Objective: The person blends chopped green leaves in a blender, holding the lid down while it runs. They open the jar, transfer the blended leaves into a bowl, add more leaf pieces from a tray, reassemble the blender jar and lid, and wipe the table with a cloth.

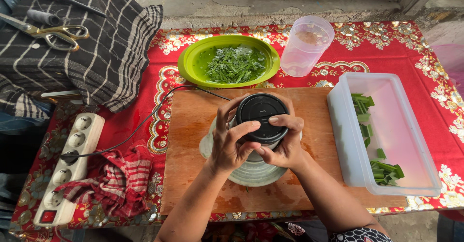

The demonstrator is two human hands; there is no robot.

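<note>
We look down on a counter draped in a red cloth with gold floral print. At its centre lies a wooden cutting board, and on the board stands a small blender with a pale round base and a black lid. Both hands are clamped on that lid: the left hand wraps it from the left with fingers curled over the rim, and the right hand grips it from the right, the thumbs meeting at the near side. We cannot tell whether the lid is fully seated.

A black cord runs from behind the blender across the board's left edge to a white power strip at the counter's left side, where it is plugged in. A red-and-white checked rag lies crumpled just beside the strip.

Beyond the board sits a green bowl holding chopped green leaves, and to its right a clear plastic cup. Right of the board, a clear rectangular tub holds a few cut green leaf pieces.

At the upper left, a dark striped cloth carries a pair of scissors with gold handles.
</note>
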